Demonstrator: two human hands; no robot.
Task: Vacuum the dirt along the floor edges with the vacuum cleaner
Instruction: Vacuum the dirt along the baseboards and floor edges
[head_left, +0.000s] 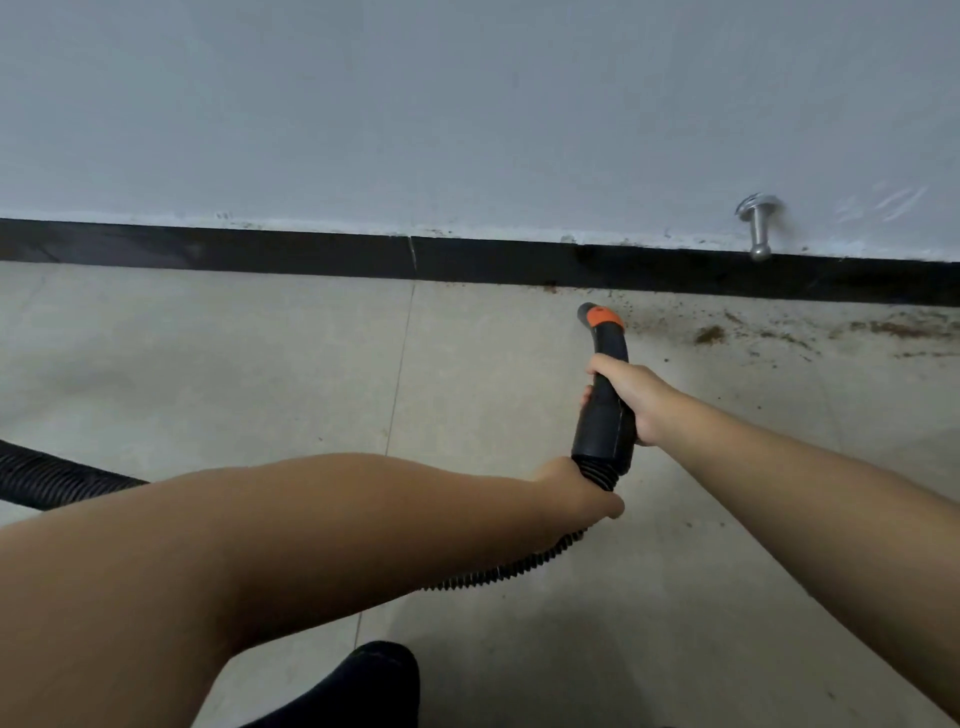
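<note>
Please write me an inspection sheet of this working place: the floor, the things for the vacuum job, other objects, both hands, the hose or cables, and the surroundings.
Surface: pale tiled floor, with brown dirt scattered along the edge, right of the nozzle.
Job's things: black vacuum nozzle with an orange band, its tip near the dirt and the black baseboard.
Clutter: nothing seen.
Grips: right hand holds the nozzle handle; left hand holds the hose just behind it.
Cables: black ribbed hose runs under the left arm and off the left side; no cord seen.
Surroundings: grey wall with a metal door stopper; a dark shoe at the bottom.
</note>
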